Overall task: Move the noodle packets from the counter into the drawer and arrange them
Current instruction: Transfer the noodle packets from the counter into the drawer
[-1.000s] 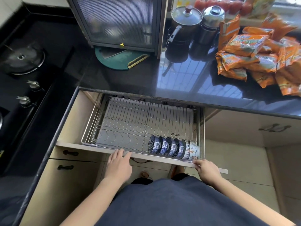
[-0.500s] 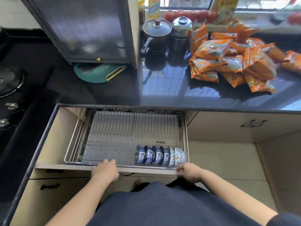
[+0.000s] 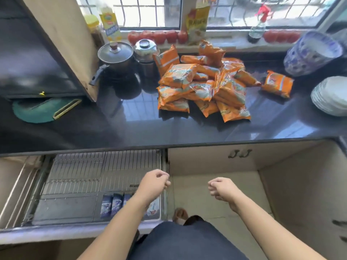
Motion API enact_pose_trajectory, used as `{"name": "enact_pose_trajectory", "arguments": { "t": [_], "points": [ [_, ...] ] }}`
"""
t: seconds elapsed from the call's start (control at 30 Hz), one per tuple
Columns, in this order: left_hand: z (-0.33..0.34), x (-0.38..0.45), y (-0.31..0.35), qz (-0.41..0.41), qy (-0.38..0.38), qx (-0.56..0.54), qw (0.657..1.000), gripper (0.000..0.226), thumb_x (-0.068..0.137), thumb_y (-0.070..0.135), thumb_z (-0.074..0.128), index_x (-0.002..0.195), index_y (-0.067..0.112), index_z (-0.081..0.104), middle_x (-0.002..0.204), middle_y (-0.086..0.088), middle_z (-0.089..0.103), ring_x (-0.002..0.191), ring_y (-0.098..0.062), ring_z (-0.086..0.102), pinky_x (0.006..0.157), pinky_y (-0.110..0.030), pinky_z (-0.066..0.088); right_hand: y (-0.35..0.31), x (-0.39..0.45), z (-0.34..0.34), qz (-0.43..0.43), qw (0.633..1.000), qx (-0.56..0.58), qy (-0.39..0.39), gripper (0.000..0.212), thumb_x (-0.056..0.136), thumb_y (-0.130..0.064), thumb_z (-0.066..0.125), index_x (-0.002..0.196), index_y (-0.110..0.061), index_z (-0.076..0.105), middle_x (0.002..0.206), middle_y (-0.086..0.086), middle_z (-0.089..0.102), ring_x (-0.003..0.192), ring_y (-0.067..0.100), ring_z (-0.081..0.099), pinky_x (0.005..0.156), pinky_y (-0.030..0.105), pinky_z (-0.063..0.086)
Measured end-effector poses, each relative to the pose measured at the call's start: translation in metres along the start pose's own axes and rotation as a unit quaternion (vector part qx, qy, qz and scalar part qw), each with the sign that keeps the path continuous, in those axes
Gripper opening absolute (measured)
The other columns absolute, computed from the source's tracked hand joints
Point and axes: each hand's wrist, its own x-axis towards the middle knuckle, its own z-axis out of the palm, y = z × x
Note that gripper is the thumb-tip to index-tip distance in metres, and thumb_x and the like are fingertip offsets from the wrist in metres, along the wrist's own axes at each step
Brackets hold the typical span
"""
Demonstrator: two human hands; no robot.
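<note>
Both hands, left hand (image 3: 155,182) and right hand (image 3: 221,188), hang loosely curled and hold nothing at lower centre. All noodle packets (image 3: 202,85) lie heaped on the counter (image 3: 112,128), upper centre; the drawer (image 3: 90,175) gapes at lower left, ready for loading.

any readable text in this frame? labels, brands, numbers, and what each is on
None can be read.
Orange noodle packets: print on the wrappers, too blurred.
Yellow carton at the window: label too blurred.
Yellow pouch on the sill: dark print, unreadable.
Small plate on the drawer rack: too small.
Blue-and-white cups in the rack: pattern only, no text that I can tell.
</note>
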Motion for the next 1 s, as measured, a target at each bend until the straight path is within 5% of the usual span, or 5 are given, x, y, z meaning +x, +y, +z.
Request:
{"name": "enact_pose_trajectory", "arguments": {
  "t": [0.1,0.23,0.43,0.73,1.0],
  "points": [
    [0.014,-0.005,0.010,-0.019,0.006,-0.064,0.998,0.022,0.104,0.011,0.049,0.105,0.010,0.070,0.095,-0.013,0.077,0.080,-0.018,0.070,0.067,-0.020,0.054,-0.037,0.012,-0.032,0.001,0.998,0.061,-0.011,0.010,0.105,-0.013,0.049,0.109,-0.012,0.059,0.084,0.005,0.063,0.066,0.015,0.060,0.058,0.024,0.047],
    [0.005,-0.005,0.007,-0.055,0.043,-0.077,0.995,0.022,0.102,0.010,0.049,0.105,0.010,0.071,0.089,-0.011,0.079,0.081,-0.021,0.072,0.077,-0.036,0.055,-0.146,0.056,-0.085,-0.065,0.961,0.265,0.039,0.031,0.108,-0.020,0.045,0.135,-0.006,0.047,0.117,0.021,0.058,0.092,0.029,0.064,0.080,0.040,0.057],
    [-0.002,-0.016,0.010,-0.078,0.067,-0.077,0.992,0.022,0.105,0.012,0.048,0.107,0.015,0.070,0.092,-0.009,0.079,0.096,-0.029,0.074,0.095,-0.047,0.056,-0.230,0.122,-0.142,-0.030,0.899,0.430,0.072,0.054,0.102,-0.040,0.055,0.147,-0.014,0.040,0.109,0.019,0.058,0.087,0.024,0.067,0.048,0.031,0.060],
    [0.000,-0.026,0.008,-0.105,0.056,-0.105,0.987,0.023,0.104,0.011,0.047,0.111,0.012,0.068,0.103,-0.015,0.076,0.083,-0.021,0.068,0.076,-0.033,0.049,-0.227,0.151,-0.158,-0.019,0.924,0.347,0.162,0.036,0.103,-0.021,0.052,0.137,-0.011,0.052,0.114,0.011,0.065,0.086,0.021,0.069,0.048,0.031,0.058],
    [0.003,-0.027,0.009,-0.100,0.031,-0.099,0.990,0.024,0.104,0.012,0.047,0.110,0.014,0.069,0.106,-0.015,0.076,0.084,-0.020,0.069,0.076,-0.032,0.051,-0.215,0.133,-0.153,-0.045,0.919,0.341,0.192,0.039,0.104,-0.013,0.041,0.143,-0.014,0.044,0.121,0.014,0.058,0.105,0.029,0.066,0.088,0.043,0.061]
  ]
}}
